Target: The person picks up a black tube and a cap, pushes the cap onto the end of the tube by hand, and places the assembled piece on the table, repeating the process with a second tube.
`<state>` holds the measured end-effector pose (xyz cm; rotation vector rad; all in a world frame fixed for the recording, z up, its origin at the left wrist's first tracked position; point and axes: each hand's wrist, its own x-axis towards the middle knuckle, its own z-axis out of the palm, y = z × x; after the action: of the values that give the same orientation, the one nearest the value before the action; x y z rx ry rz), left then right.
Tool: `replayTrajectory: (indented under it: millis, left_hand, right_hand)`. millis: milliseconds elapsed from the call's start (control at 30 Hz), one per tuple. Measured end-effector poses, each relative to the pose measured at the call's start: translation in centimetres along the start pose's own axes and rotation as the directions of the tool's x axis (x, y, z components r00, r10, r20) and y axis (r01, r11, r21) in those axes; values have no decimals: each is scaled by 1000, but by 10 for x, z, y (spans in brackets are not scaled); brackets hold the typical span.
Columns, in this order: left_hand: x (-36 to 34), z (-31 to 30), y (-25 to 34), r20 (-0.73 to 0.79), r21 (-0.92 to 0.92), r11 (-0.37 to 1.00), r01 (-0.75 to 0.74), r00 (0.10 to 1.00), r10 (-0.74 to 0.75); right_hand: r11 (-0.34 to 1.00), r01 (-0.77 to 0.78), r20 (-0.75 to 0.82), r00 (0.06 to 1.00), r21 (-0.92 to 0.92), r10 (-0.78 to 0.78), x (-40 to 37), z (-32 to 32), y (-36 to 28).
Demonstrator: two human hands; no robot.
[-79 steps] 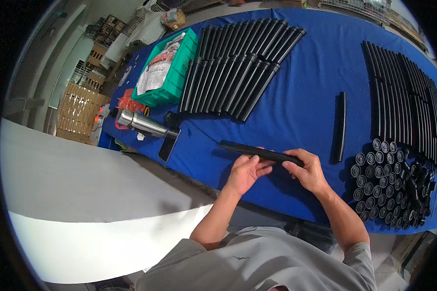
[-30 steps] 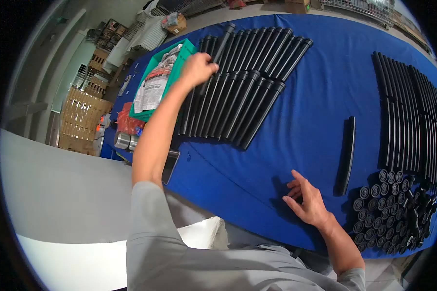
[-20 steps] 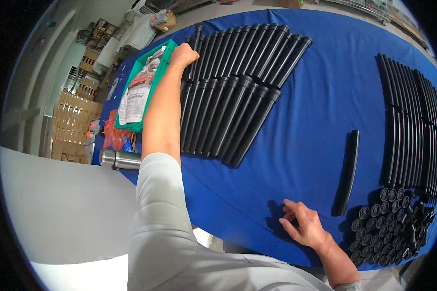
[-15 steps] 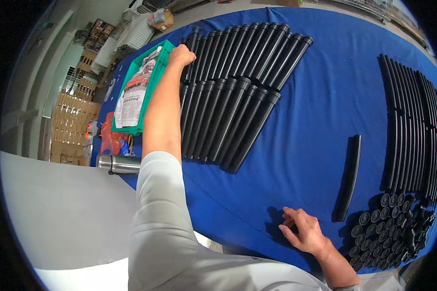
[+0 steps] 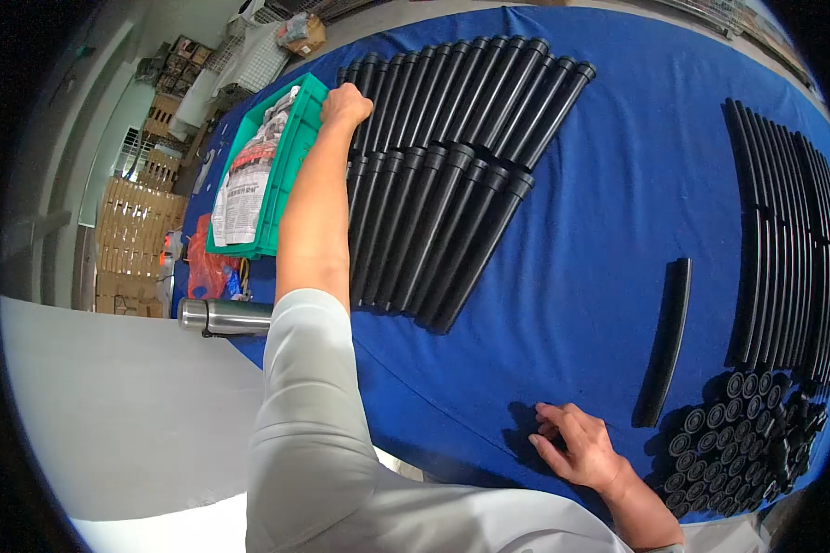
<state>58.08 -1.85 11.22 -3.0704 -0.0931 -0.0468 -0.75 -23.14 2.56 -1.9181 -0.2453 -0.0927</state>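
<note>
- A black capped tube (image 5: 368, 77) has been carried away from the near edge, where it was held in both hands, and has been brought to the left end of the upper row of tubes (image 5: 512, 92), just beside the green crate (image 5: 291, 138).
- Over the last half second, its capped end has been brought closer to level with the neighbouring caps; by judgement, its placing in the row is all but complete.
- The left hand (image 5: 346, 106) is curled over this tube. Whether its fingers are clenched on the tube or merely rested there cannot be told, as the grip is hidden by the back of the hand.
- The right hand (image 5: 576, 447) has been freed of the tube and is held low over the near part of the blue-covered bench (image 5: 572, 267); its fingers are released and loosely bent, with nothing seen in them.
- The lower row of tubes (image 5: 482, 253) has been left in its fanned order.
- The single uncapped tube (image 5: 669, 341) has been left untouched between the right hand and the thin tubes (image 5: 784, 276), with the ring-shaped caps (image 5: 724, 442) heaped nearby.
</note>
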Motion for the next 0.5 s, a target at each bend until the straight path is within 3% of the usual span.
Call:
replayTrajectory:
  millis: [333,433,500]
  left_hand:
    - [2,7,-24,-132,-6,996,-85,988,83]
    - [-18,-10,-5,-273,-50,945,-323,915,299]
    - [-38,-12,18,-388,-119,851,-512,813,435]
  right_hand:
    - [999,30,35,999,-17,-30,4,-4,-5]
    - [999,36,38,999,-5,-36,2,-5,-5]
    - [999,50,23,998,16,-51,-2,-2,-1]
